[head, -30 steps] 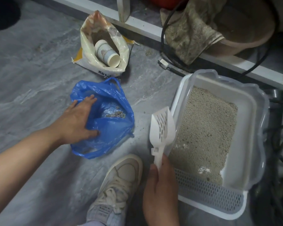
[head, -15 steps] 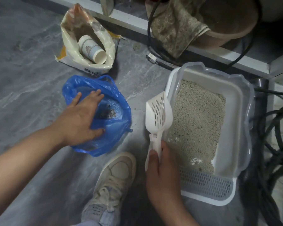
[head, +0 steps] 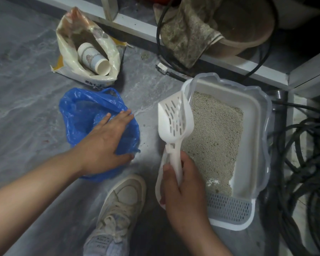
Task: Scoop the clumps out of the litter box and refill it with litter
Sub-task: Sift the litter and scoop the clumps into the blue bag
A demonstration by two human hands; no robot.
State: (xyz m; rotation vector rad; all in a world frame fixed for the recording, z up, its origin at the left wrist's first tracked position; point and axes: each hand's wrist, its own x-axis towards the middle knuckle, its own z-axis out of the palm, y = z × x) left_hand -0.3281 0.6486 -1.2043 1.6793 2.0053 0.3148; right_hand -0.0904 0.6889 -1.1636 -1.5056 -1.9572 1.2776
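Two hands — left (head: 107, 145) flat on bag (head: 78, 115), right (head: 183, 185) gripping apparently empty scoop (head: 175, 121).

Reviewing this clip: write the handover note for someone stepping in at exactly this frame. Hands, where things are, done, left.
Left hand: flat on the blue plastic bag on the floor, pressing it, no closed grip.
Right hand: grip shut on the handle of the white slotted scoop, which looks empty and is raised beside the litter box.
The box sits to the right, holding a layer of litter, thin at the near end.
The open litter sack stands beyond the blue bag, a paper cup inside.
Done: cannot confirm scooping; bag contents hidden.
Left: check for clumps, then refill from the sack.
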